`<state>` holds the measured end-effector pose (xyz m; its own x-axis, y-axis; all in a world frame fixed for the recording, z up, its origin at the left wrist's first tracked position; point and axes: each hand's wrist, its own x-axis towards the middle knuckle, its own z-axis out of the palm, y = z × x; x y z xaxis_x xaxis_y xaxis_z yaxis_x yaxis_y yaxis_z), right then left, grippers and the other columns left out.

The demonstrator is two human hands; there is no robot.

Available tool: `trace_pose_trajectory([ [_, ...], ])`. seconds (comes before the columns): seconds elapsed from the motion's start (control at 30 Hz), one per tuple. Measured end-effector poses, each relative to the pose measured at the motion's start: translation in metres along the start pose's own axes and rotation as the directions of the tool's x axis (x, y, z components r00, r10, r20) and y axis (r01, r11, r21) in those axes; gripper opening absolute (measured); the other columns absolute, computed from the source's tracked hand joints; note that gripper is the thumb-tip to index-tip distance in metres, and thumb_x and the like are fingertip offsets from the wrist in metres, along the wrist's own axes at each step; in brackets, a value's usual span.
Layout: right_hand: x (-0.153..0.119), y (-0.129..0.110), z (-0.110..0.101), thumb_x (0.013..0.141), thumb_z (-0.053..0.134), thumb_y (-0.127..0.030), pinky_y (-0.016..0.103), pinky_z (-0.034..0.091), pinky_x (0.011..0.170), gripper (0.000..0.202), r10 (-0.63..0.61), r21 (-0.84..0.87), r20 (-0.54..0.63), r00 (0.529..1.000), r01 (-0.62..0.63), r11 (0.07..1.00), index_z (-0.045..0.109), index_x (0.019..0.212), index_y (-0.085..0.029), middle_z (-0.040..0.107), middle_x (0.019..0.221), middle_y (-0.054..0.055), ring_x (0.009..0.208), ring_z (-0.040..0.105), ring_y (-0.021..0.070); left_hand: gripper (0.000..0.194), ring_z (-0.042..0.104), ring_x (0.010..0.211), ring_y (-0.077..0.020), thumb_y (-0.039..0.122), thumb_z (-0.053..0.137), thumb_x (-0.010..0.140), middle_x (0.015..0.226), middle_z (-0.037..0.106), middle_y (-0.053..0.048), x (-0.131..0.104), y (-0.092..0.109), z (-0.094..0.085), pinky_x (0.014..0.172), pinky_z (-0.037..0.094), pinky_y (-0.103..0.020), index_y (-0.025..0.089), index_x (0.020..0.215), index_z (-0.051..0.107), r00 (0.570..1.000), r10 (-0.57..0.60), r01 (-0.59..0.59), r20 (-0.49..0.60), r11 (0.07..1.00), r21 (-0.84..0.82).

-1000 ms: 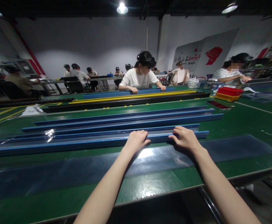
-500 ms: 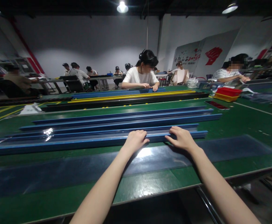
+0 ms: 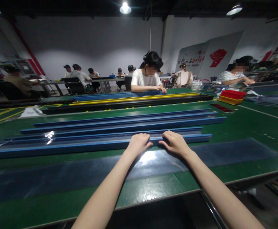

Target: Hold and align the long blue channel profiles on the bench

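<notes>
A long blue strip (image 3: 81, 147) with a clear film along it lies across the green table (image 3: 158, 190). My left hand (image 3: 139, 143) grips its near edge around the middle, thumb on the near side and fingers over the top. Just to the right, my right hand (image 3: 175, 142) is closed on the same edge, a small gap away from the left. In front of both wrists a flat transparent sheet (image 3: 81, 170) lies on the table. Behind the gripped strip are more blue strips (image 3: 129, 125), lying roughly parallel.
Farther back lie yellow strips (image 3: 134, 98) and black strips (image 3: 129, 104). A phone (image 3: 221, 108) and stacked red and yellow trays (image 3: 231, 96) are at the right. Across the table a person in white (image 3: 141, 78) bends over a blue strip. White paper (image 3: 31, 111) lies at the left.
My right hand has slid left along the blue strip's edge, nearer my left hand, which has stayed in place. The person opposite has shifted slightly right.
</notes>
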<state>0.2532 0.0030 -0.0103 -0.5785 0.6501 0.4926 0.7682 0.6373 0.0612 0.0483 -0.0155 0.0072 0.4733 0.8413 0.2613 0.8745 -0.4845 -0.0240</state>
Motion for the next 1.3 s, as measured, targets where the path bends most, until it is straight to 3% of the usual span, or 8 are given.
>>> trace_pose_trajectory([
  [0.43,0.002,0.002,-0.006,0.084,0.047,-0.037,0.024,0.029,0.057,0.024,0.004,-0.039,-0.001,1.0,-0.004,0.999,0.051,0.07,-0.018,0.057,0.073,0.005,0.067,0.051,0.015,0.025,0.058,0.086,-0.0189,0.042,0.054,0.08,0.089,0.063,-0.004,-0.001,-0.002,-0.003,0.071,0.042,-0.027,0.018,0.088,0.056,1.0,0.022,-0.022,-0.014,0.999,0.032],
  [0.9,-0.019,0.032,-0.011,0.081,0.046,-0.039,0.026,0.03,0.056,0.023,0.146,-0.078,-0.01,0.989,-0.147,0.986,0.054,0.071,-0.019,0.058,0.073,0.004,0.067,0.052,0.0163,0.021,0.054,0.089,-0.0188,0.038,0.057,0.079,0.092,0.06,-0.004,-0.001,-0.004,-0.003,0.073,0.041,-0.028,0.018,0.085,0.057,1.0,0.026,-0.026,0.0,1.0,0.01],
  [1.3,-0.013,0.025,-0.008,0.082,0.043,-0.05,0.025,0.033,0.06,0.035,0.113,-0.089,0.001,0.994,-0.113,0.99,0.052,0.071,-0.019,0.059,0.074,0.005,0.07,0.053,0.0168,0.02,0.054,0.089,-0.0183,0.037,0.053,0.081,0.093,0.061,-0.004,-0.001,-0.005,0.0,0.073,0.041,-0.027,0.018,0.086,0.058,0.999,0.033,-0.033,0.003,0.999,0.019],
])
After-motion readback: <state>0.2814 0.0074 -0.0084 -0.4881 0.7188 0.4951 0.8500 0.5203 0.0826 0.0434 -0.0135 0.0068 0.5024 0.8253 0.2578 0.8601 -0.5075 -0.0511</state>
